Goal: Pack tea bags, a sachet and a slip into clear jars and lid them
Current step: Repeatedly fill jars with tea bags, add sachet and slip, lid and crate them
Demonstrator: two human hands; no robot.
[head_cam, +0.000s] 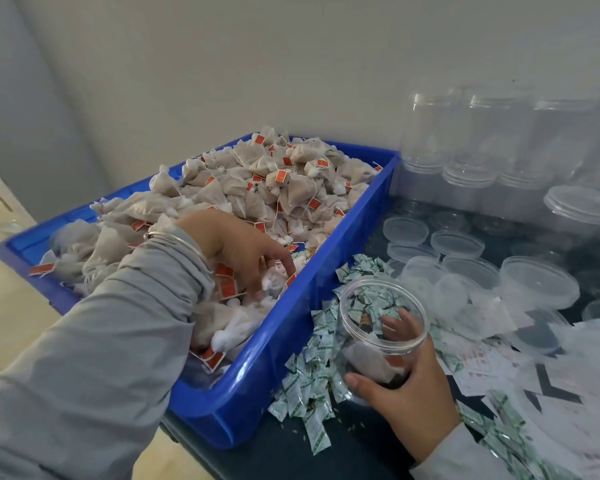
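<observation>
Left hand (248,252) in blue tray (257,386), fingers curled among tea bags (257,188); right hand (406,379) beside tray, gripping tilted clear jar (378,327).

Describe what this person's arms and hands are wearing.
Both arms wear long, light grey sleeves, creased and bunched toward the wrists. The left hand is bare, with thin silver bangles on its wrist. The right hand is bare too; no gloves or rings plainly show.

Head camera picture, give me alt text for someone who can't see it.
A person's left hand reaches into a blue plastic crate heaped with white tea bags, while the right hand grips an open clear plastic jar above scattered green-and-white sachets.
</observation>
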